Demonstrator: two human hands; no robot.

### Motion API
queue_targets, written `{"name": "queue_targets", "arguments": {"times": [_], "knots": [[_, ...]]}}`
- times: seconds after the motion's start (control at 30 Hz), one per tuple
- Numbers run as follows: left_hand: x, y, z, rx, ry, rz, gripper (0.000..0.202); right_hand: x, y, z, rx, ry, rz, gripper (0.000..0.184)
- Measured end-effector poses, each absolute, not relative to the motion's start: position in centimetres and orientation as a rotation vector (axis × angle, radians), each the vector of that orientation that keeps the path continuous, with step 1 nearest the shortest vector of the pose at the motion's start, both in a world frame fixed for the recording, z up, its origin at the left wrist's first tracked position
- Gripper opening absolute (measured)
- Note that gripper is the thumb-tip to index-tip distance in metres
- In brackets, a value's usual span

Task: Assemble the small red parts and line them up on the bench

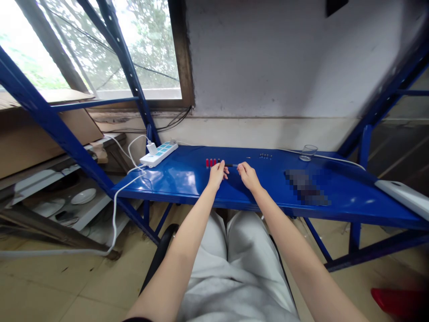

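Observation:
A thin black rod-like tool [229, 165] with a pale, narrow end lies level between my hands, just above the blue tabletop; its exact kind is too small to make out. My left hand [217, 173] pinches its dark left part. At the pale right end, my right hand [248, 173] has its fingers closed. Just beyond the left hand stands a row of several small red pieces [211, 163], with a black one at the row's right end. Several tiny metal pieces [265, 156] sit in rows farther right, and one small loose piece [248, 157] lies nearer the middle.
On the blue table [167, 181], a white power strip [158, 154] with cords lies at the left. A clear glass cup [308, 153] stands at the back right, near a blurred-out dark object [305, 187]. Blue metal posts [129, 62] rise at both sides.

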State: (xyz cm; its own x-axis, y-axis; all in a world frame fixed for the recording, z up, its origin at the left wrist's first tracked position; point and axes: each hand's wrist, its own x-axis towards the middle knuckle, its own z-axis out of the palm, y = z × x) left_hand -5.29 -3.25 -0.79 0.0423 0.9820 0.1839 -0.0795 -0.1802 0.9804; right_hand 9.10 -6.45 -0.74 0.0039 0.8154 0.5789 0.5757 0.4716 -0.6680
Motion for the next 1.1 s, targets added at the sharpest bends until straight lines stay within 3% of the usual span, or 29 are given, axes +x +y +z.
{"name": "queue_targets", "arguments": {"times": [0.57,0.83,1.1], "knots": [[-5.6,-3.5,-0.9,1.457,1.078,1.574,0.043,9.0,-6.9,-0.3,-1.149,-1.473,0.313,0.035],[-5.3,-3.8,-0.7,1.538,0.976,1.389,0.038,9.1,-5.7,-0.6,-1.08,-1.517,0.483,0.036],[-5.4,-3.8,-0.7,1.563,0.971,1.424,0.034,9.0,-5.3,-1.4,-1.059,-1.653,0.579,0.03]]}}
